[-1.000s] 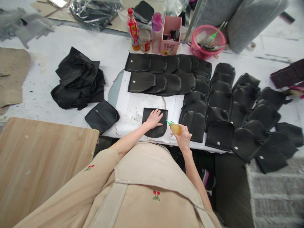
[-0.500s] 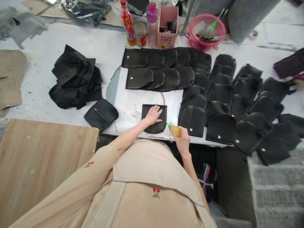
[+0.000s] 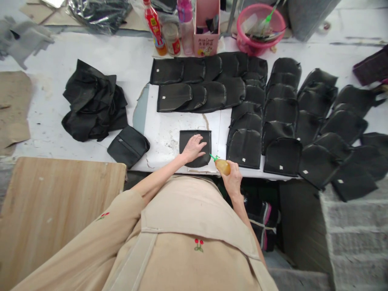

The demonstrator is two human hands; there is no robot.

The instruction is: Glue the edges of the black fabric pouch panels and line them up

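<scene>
A black piece with a rounded near edge (image 3: pixel 188 140) lies flat on the white-covered table in front of me. My left hand (image 3: pixel 194 149) rests on it, fingers spread. Wrapped in my right hand (image 3: pixel 234 180) is a squeeze bottle (image 3: pixel 223 166) of amber liquid, perhaps glue, with a thin green nozzle. The nozzle tip is at the right edge of the black piece; whether it touches cannot be made out. Similar black pieces (image 3: pixel 246 149) lie overlapped in rows to the right and behind, several with small white tags.
Crumpled black fabric (image 3: pixel 93 101) and a folded black piece (image 3: pixel 129 146) lie to the left. A red-labelled drink bottle (image 3: pixel 154 28), a jar (image 3: pixel 171 39), a pink box (image 3: pixel 206 40) and a pink basin (image 3: pixel 260 45) stand at the back. A wooden board (image 3: pixel 60 218) is at near left.
The view has shifted slightly. My right hand keeps the bottle's nozzle by the right edge of the black piece, and my left hand stays on that piece.
</scene>
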